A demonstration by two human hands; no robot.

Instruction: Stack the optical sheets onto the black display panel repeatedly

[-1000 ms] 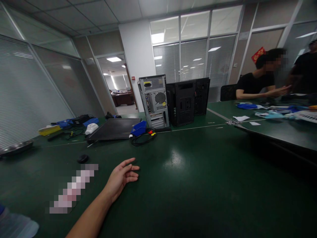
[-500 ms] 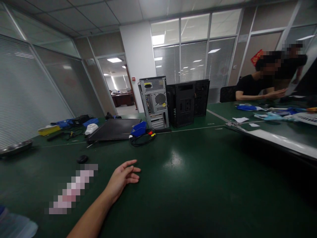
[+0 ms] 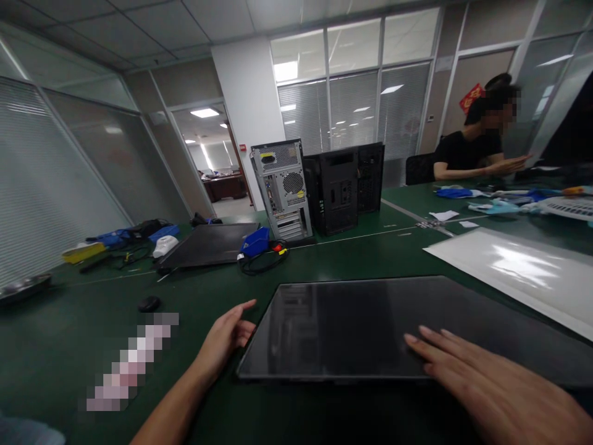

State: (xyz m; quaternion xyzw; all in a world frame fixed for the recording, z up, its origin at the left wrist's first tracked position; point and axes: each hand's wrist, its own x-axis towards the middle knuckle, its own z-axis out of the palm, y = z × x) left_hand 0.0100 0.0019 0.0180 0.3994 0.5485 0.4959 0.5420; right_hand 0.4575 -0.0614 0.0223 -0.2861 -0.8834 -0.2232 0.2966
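A flat dark monitor screen lies face up low over the green table, its surface glossy and reflecting light. Along its left edge is my left hand, index finger stretched out and the other fingers loosely bent; the fingertips meet the edge, though I cannot tell whether they press on it. My right hand rests flat over the screen's right half, fingers extended and pointing left. The right end of the screen runs off behind that hand and out of the picture.
Computer cases, one silver and one black, stand at the back. A dark panel, a blue tool with a cable and a black mouse lie left. A white sheet lies right. A person sits beyond.
The dark screen has come in from the right and now lies beside my left hand. My right hand has entered on top of it. The white sheet lies flatter now.
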